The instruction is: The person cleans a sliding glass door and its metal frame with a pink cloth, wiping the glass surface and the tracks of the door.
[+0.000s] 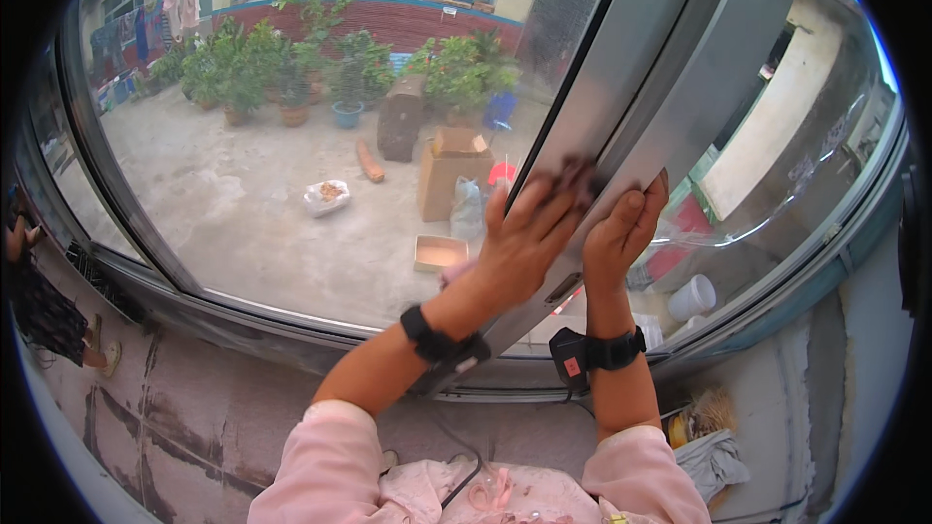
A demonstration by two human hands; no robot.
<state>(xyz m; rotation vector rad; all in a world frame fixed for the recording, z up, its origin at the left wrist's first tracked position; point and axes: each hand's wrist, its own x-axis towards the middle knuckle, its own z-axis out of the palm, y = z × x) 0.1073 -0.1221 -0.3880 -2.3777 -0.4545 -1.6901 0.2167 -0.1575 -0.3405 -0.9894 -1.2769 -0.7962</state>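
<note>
My left hand (526,244) lies against the grey metal frame (582,80) of a large glass sliding panel, fingers spread up the frame. A dark blurred patch shows at its fingertips; whether it is a cloth or a reflection I cannot tell. To its right, my right hand (620,233) holds the edge of the metal frame, thumb and fingers near that edge. A recessed metal latch (563,290) sits in the frame below, between my wrists. Black straps with small devices are on both wrists. Clear glass (291,160) fills the panel to the left.
Beyond the glass stand a cardboard box (453,185), an open shallow box (441,253), potted plants (233,73) and a white bucket (692,296). Indoors, another person (54,306) stands at far left. A grey cloth (713,458) lies by a container at lower right.
</note>
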